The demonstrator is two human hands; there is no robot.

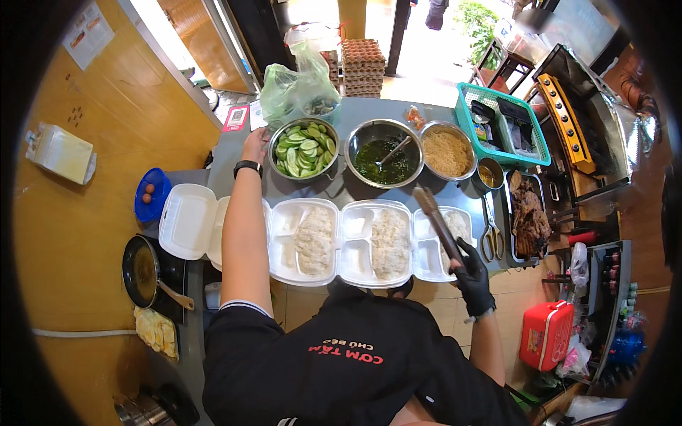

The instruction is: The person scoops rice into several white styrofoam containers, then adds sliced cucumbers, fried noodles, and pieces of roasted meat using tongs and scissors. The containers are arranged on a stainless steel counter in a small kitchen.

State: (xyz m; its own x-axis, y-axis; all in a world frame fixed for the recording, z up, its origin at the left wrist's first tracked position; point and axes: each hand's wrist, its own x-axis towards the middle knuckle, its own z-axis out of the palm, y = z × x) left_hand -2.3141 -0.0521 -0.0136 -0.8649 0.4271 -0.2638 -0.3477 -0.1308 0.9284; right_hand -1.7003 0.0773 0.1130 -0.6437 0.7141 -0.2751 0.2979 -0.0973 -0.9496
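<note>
My left hand (pixel 256 145), bare with a dark wristband, closes at the left rim of a metal bowl of cucumber slices (pixel 305 150). In my right hand (pixel 472 277), which wears a black glove, is a pair of tongs (pixel 442 226), its tips pointing up and left above the counter. Below the tongs, a white foam box (pixel 426 255) with rice is partly covered. Two more divided foam boxes hold white rice (pixel 312 241) in one compartment each, their smaller compartments bare. My left forearm hides part of another foam box (pixel 186 221) at the left.
Behind the boxes stand a bowl of green sauce (pixel 376 157) with a spoon, a bowl of tan shreds (pixel 447 151) and a small metal cup (pixel 489 174). Scissors (pixel 490 238) lie beside a tray of grilled meat (pixel 529 220). A teal basket (pixel 501 124) sits far right, a frying pan (pixel 142 270) left.
</note>
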